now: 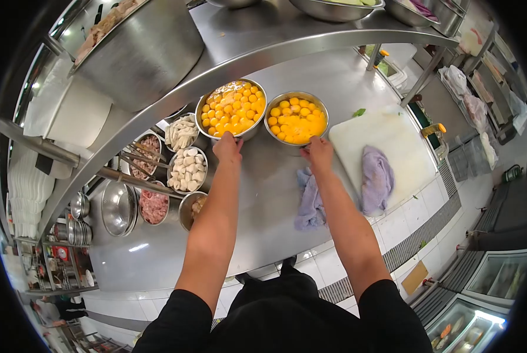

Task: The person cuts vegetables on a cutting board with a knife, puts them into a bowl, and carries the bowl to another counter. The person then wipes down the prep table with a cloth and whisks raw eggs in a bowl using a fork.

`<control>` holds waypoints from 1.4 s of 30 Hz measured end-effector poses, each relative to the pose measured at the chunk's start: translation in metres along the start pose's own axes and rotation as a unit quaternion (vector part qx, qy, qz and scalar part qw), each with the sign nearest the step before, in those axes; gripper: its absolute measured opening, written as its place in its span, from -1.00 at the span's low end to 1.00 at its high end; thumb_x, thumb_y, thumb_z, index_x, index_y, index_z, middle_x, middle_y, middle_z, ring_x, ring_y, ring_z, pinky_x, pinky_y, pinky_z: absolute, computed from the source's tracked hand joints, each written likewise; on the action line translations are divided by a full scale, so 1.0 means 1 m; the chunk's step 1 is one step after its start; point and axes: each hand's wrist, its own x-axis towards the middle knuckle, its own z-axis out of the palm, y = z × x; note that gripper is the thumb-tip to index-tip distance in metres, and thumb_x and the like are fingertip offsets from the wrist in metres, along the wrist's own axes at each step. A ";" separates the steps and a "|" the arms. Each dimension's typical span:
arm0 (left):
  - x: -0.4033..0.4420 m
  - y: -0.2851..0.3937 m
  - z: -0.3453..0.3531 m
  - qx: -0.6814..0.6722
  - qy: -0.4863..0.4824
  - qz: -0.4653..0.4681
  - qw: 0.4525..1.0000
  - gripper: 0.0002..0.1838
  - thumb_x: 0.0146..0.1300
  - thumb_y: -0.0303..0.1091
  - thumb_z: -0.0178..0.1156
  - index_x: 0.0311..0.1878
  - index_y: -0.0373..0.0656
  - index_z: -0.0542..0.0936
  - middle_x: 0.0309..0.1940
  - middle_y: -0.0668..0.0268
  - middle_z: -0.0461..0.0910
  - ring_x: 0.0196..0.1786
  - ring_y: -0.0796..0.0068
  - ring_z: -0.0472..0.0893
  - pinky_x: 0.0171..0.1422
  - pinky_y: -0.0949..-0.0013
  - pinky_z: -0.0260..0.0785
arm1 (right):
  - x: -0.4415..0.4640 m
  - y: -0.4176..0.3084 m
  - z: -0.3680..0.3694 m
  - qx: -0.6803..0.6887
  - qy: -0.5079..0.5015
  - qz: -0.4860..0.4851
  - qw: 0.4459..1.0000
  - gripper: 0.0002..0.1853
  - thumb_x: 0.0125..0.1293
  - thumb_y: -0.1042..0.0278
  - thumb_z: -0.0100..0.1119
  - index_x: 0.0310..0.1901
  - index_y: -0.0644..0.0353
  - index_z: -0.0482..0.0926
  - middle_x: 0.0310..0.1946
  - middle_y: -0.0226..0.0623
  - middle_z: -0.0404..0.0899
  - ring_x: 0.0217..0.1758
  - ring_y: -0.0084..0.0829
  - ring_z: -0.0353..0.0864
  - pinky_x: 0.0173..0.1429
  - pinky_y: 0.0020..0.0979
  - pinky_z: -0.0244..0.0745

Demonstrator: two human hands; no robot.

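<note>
Two metal bowls of egg yolks stand side by side on the steel counter. My left hand (228, 147) is closed on the near rim of the larger left bowl (231, 110). The near right rim of the smaller bowl (297, 119) is pinched in my right hand (318, 154). Just below my right hand lies a crumpled purple cloth (311, 200), partly behind the forearm. A second purple cloth (377, 180) rests on the white cutting board (405, 141) to the right.
Left of my left arm stand containers of white pieces (187, 170), pale strips (181, 132) and minced meat (153, 206), plus an empty metal bowl (118, 207). A steel shelf (257, 50) with a large pot (143, 56) arches over the counter's far side.
</note>
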 end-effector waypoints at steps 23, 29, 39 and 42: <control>-0.166 -0.035 -0.117 0.006 -0.043 -0.057 0.997 -0.91 0.25 -0.54 0.12 -0.31 -0.40 0.49 -0.33 0.14 0.55 -0.31 0.36 0.62 -0.05 0.20 0.66 | -0.009 -0.024 -0.064 -0.222 -0.084 -0.097 0.967 -0.62 0.47 0.09 0.09 -0.04 0.30 0.62 -0.25 -0.33 0.62 -0.36 -0.54 0.57 -0.35 -0.49 0.50; -0.215 -0.024 -0.159 0.046 -0.068 -0.089 0.993 -0.93 0.22 -0.56 0.12 -0.35 -0.37 0.46 -0.39 0.18 0.52 -0.34 0.36 0.60 -0.05 0.23 0.66 | -0.059 -0.025 -0.068 -0.267 -0.180 -0.071 0.944 -0.61 0.49 0.08 0.07 -0.07 0.31 0.66 -0.30 -0.35 0.64 -0.41 -0.60 0.53 -0.38 -0.52 0.48; -0.248 -0.032 -0.243 0.144 -0.128 -0.123 0.973 -0.81 0.24 -0.59 0.07 -0.12 -0.41 0.60 -0.23 0.24 0.68 -0.28 0.52 0.65 -0.10 0.37 0.62 | -0.096 -0.016 -0.057 -0.393 -0.268 -0.121 0.871 -0.68 0.40 0.22 0.13 -0.14 0.37 0.69 -0.38 -0.31 0.70 -0.26 -0.55 0.58 -0.10 -0.45 0.49; -0.257 -0.027 -0.267 0.136 -0.141 -0.127 0.972 -0.79 0.25 -0.57 0.09 -0.11 -0.43 0.61 -0.22 0.24 0.68 -0.26 0.54 0.65 -0.14 0.40 0.61 | -0.133 -0.015 -0.061 -0.398 -0.228 -0.116 0.881 -0.72 0.36 0.28 0.13 -0.18 0.36 0.69 -0.39 -0.29 0.69 -0.27 -0.55 0.57 -0.10 -0.45 0.48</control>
